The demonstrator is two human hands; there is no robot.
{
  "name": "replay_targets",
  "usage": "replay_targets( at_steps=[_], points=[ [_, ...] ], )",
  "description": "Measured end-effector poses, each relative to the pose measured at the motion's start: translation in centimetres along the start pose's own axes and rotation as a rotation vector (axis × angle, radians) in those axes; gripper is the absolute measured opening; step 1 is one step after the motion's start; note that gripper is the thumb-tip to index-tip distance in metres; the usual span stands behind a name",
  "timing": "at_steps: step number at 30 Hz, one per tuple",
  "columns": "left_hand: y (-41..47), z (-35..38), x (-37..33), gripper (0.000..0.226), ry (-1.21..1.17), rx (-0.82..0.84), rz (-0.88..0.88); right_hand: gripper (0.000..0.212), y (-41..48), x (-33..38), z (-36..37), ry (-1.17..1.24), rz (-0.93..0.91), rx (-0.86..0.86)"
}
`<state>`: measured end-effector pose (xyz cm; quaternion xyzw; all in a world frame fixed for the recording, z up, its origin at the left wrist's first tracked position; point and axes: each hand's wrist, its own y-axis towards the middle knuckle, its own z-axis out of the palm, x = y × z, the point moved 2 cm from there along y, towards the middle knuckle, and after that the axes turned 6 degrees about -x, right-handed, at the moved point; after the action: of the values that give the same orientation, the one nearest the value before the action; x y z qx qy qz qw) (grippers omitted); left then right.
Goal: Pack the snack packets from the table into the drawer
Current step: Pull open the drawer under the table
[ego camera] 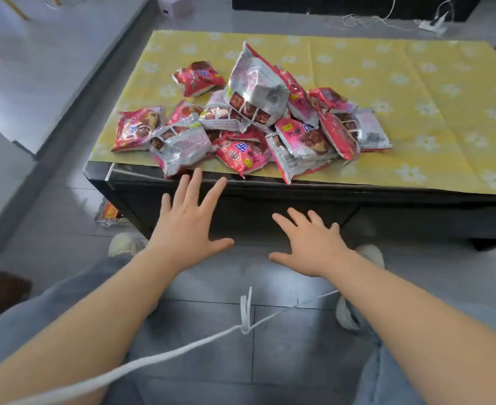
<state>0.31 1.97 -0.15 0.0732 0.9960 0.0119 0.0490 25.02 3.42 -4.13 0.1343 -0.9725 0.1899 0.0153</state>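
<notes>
Several red and silver snack packets point(249, 124) lie heaped near the front edge of a low black table point(416, 197) covered with a yellow flowered cloth point(416, 92). One packet point(198, 78) lies apart at the back left. The dark drawer front point(249, 217) under the tabletop is closed. My left hand point(186, 220) hovers with fingers spread in front of the table edge, fingertips just below the nearest packets. Lower down, my right hand point(311, 242) is spread before the drawer front. Both hands hold nothing.
A white cord point(159, 356) crosses my lap above the grey tiled floor. My shoes point(124, 244) stand by the table base. A fallen packet point(109, 213) lies on the floor at the table's left corner. A black cabinet point(343, 4) and cables sit behind the table.
</notes>
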Motion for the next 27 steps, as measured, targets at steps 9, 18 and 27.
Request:
replay_targets(
  at_steps=[9, 18, 27],
  points=[
    [1.9, 2.1, -1.2, 0.123, -0.058, -0.079, 0.118, 0.103, 5.6, -2.0, 1.8, -0.071, 0.047, -0.046],
    [1.6, 3.1, -0.8, 0.122, -0.056, -0.044, 0.121, 0.113, 6.7, -1.0, 2.9, -0.015, 0.12, -0.037],
    [0.1, 3.3, 0.3, 0.114, -0.079, 0.026, 0.063, 0.113, 2.3, -0.9, 4.3, -0.131, 0.063, 0.077]
  ],
)
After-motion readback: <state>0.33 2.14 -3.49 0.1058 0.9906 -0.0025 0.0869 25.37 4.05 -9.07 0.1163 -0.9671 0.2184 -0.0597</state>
